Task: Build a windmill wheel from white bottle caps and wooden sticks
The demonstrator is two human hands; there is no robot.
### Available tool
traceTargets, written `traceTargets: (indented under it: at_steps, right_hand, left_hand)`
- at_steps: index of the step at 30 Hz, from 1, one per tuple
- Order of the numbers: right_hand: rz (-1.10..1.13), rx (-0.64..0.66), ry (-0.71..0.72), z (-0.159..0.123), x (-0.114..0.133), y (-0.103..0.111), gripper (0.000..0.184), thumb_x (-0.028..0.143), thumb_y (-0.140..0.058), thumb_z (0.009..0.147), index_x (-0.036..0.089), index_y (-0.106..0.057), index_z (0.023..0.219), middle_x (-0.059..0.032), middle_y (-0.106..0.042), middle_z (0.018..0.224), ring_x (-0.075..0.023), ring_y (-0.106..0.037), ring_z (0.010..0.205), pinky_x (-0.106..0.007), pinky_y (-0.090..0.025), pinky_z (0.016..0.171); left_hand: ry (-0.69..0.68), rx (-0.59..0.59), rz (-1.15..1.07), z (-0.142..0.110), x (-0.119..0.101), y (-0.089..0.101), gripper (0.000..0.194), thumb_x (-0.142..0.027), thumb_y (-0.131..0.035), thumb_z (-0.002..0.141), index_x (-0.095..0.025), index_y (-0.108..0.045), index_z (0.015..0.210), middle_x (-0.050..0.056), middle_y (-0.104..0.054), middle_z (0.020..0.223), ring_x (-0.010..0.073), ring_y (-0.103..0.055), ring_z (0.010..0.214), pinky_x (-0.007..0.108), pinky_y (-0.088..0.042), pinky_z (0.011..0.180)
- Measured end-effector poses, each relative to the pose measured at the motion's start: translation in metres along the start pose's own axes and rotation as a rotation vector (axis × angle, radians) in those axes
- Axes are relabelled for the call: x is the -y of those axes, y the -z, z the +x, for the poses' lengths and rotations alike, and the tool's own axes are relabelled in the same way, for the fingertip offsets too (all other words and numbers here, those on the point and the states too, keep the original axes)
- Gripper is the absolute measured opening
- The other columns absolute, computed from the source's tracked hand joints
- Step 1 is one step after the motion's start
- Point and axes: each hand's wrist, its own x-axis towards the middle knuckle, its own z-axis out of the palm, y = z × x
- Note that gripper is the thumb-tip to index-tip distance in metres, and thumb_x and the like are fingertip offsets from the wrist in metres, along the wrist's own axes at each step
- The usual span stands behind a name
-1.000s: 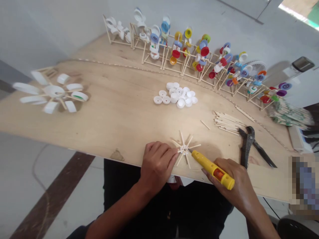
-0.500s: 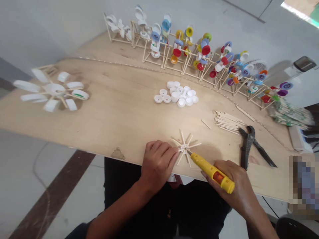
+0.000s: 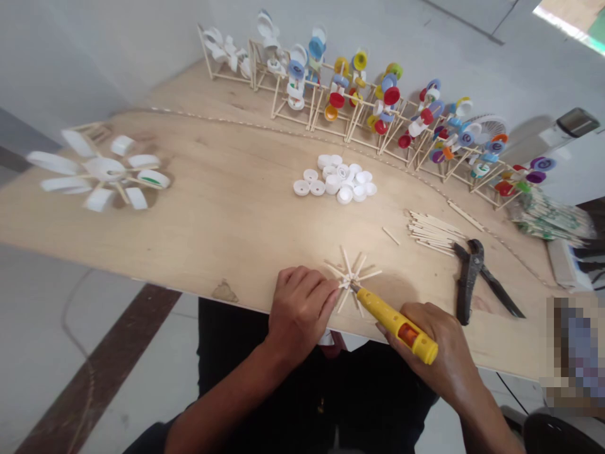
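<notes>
A small star of wooden sticks [image 3: 352, 277] lies flat near the front edge of the plywood board [image 3: 227, 214]. My left hand [image 3: 300, 312] is curled, its fingertips pinching the star's left side at the hub. My right hand [image 3: 439, 353] grips a yellow pen-shaped tool [image 3: 392, 323] with an orange button. The tool's tip touches the hub of the star from the lower right.
A heap of white bottle caps [image 3: 336, 179] lies mid-board. Loose sticks [image 3: 432, 232] and black pliers [image 3: 472, 274] sit to the right. A white cap wheel [image 3: 101, 171] stands at the left. Several coloured cap wheels on stick frames [image 3: 378, 104] line the far edge.
The yellow tool's tip has slid a little left and up to the star's hub. My left hand stays on the star.
</notes>
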Motion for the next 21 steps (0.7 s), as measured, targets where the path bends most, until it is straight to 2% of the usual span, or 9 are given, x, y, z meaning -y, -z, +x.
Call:
traceTargets:
  at_steps: [14,21]
  right_hand:
    - [-0.055,-0.078,-0.002,0.0080,-0.0015,-0.0033,0.032,0.039,-0.055,0.082,0.020,-0.041,0.059,0.0036,-0.044,0.051,-0.0114,-0.043,0.048,-0.024,-0.027,0.050]
    - [-0.077,-0.098,-0.004,0.0085,-0.0030,-0.0012,0.029,0.037,-0.056,0.080,0.021,-0.042,0.060,0.0030,-0.047,0.052,-0.0118,-0.043,0.048,-0.024,-0.029,0.051]
  left_hand:
    - [-0.011,-0.001,-0.004,-0.0013,0.0013,-0.0014,0.014,-0.018,-0.053,0.086,-0.017,-0.067,0.082,0.004,-0.063,0.071,0.0191,-0.054,0.072,0.038,-0.039,0.073]
    - [-0.007,-0.007,-0.001,-0.0001,0.0008,-0.0013,0.015,-0.017,-0.052,0.086,-0.018,-0.067,0.081,0.003,-0.063,0.070,0.0187,-0.054,0.071,0.037,-0.039,0.072]
